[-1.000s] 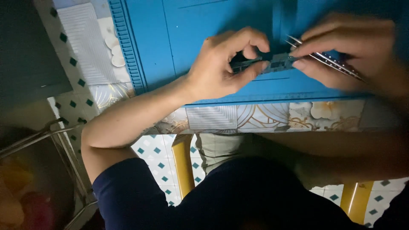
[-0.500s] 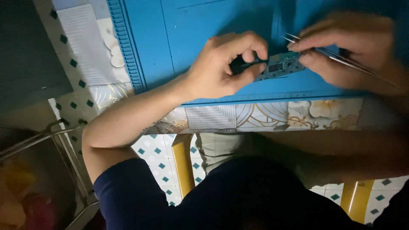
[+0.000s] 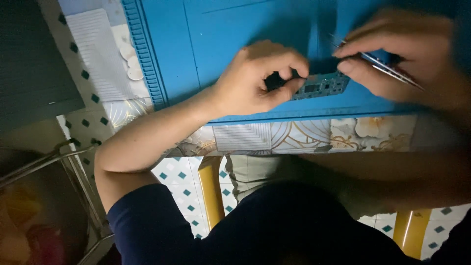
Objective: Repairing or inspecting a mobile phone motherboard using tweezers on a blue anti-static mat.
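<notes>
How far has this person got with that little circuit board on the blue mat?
Set up: the small circuit board lies on the blue mat. In hand: the left hand pinches its end, while the right hand holds metal tweezers at the other end. No loose parts show, so what remains cannot be told.

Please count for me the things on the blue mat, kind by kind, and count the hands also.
Hands: 2, left hand and right hand
Circuit boards: 1, circuit board
Tweezers: 1, tweezers
Mats: 1, blue mat
Total: 5
</notes>
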